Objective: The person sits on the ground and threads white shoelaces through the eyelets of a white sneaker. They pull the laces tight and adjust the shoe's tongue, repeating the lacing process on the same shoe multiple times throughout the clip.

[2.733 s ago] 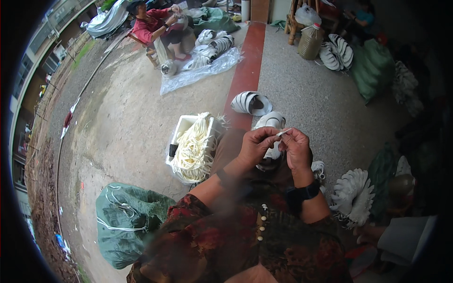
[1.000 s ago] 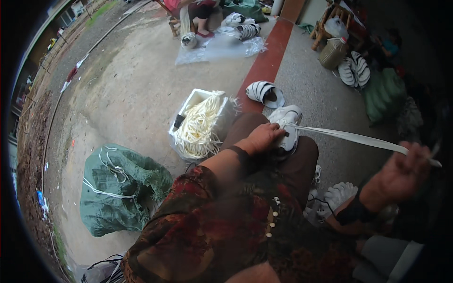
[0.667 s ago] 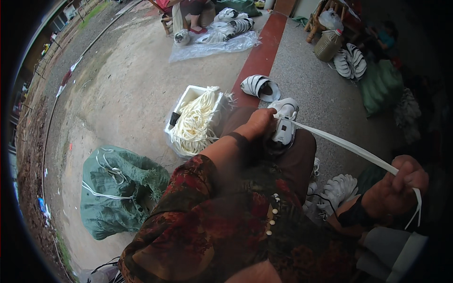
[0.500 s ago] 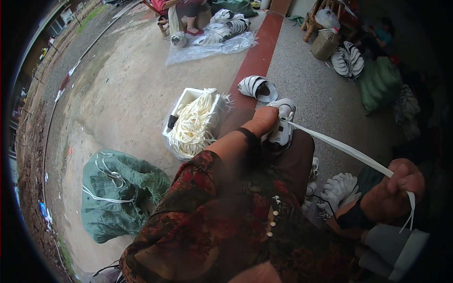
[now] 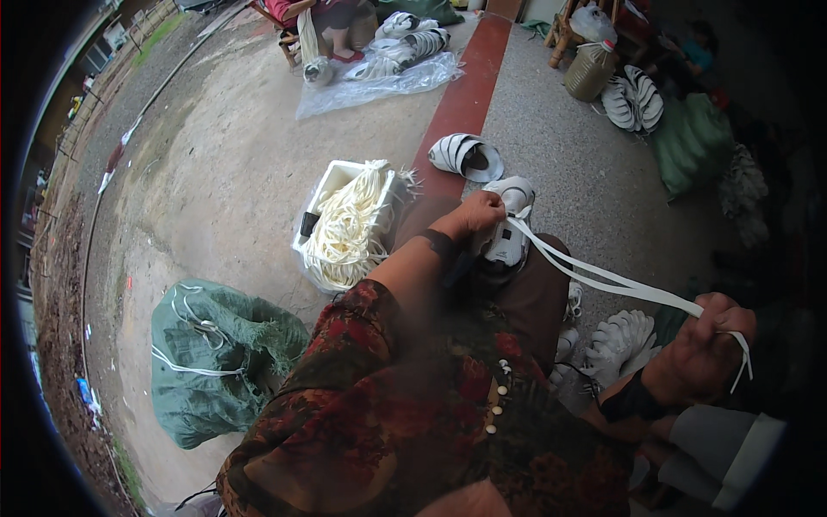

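Note:
A white sports shoe (image 5: 508,246) with dark patches rests on my lap, toe pointing away from me. My left hand (image 5: 481,212) is closed at the shoe's lacing, its fingers pinched where a flat white shoelace (image 5: 616,284) comes out. Both strands of that lace run to the right, slightly apart and nearly straight. At their far end my right hand (image 5: 711,340) is closed round them, out to my right, and short lace tips hang below it. What exactly lies between my left fingertips is hidden.
A white foam box (image 5: 332,177) heaped with cream laces stands left of my knees. Nearby are a green sack (image 5: 220,362) and a stack of white shoe uppers (image 5: 465,157). More uppers (image 5: 620,345) lie at my right. Another person (image 5: 332,21) sits at the far left.
My right hand has come slightly left and up with the lace. The lace, which looked like one tight band, now shows two parted strands. My left hand stays at the shoe.

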`<state>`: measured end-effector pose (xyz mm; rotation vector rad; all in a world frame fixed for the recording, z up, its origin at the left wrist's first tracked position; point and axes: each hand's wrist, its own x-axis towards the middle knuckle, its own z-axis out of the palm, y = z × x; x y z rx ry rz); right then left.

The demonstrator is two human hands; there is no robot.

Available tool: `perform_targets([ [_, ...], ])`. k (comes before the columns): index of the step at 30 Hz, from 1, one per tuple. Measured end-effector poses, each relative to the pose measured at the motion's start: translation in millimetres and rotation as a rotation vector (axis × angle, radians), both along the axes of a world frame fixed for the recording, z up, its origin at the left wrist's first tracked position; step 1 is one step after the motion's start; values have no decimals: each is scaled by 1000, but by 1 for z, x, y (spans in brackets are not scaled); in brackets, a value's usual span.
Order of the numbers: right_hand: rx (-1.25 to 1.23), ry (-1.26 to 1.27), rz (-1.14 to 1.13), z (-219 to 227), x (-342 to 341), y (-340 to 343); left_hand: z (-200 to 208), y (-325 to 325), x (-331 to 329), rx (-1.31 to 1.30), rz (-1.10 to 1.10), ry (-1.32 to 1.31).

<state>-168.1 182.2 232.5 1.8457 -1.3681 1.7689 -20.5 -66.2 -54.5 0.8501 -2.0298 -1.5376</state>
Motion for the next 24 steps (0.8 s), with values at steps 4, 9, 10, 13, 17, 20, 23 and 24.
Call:
perform_targets([
  [4,-22,-57,74,-2,-3,-3,2,3,-4,213,165,15],
  [9,50,-271,291,-4,-4,-3,8,7,-4,423,231,220],
  [10,43,-297,297,-4,-3,-4,11,8,-3,462,226,238],
  [13,60,-362,349,-4,1,-6,5,7,-2,547,157,379],
  [17,61,-383,316,-4,2,-4,-1,1,-6,525,87,314],
  [20,58,-362,333,-3,1,-5,-2,3,-9,406,128,244],
  [23,39,-293,288,-1,5,-6,-6,6,-12,287,226,208],
  [24,40,-282,278,0,6,-7,-8,8,-13,275,259,217],
])
